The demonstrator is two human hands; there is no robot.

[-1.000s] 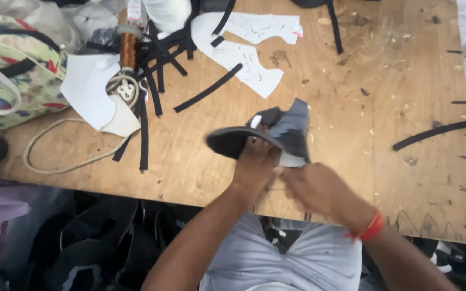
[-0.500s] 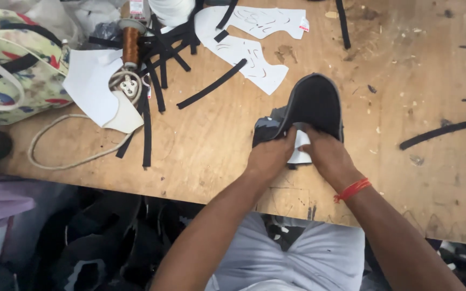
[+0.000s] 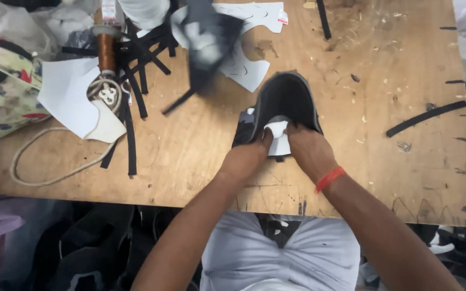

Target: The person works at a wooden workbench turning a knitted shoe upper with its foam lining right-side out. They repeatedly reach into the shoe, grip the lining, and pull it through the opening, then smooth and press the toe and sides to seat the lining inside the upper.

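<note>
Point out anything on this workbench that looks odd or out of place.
A dark blurred piece hangs smeared above the white paper patterns, seemingly in mid-air. Black strips lie scattered at all angles, and the table is scuffed and stained. Both hands, left and right, press white material into the dark shoe upper.

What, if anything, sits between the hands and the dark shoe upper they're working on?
Nothing visible. The left hand and right hand both already grip the dark shoe upper at its near edge, fingers on the white lining piece. The black strips and white paper patterns lie apart on the wooden table.
</note>
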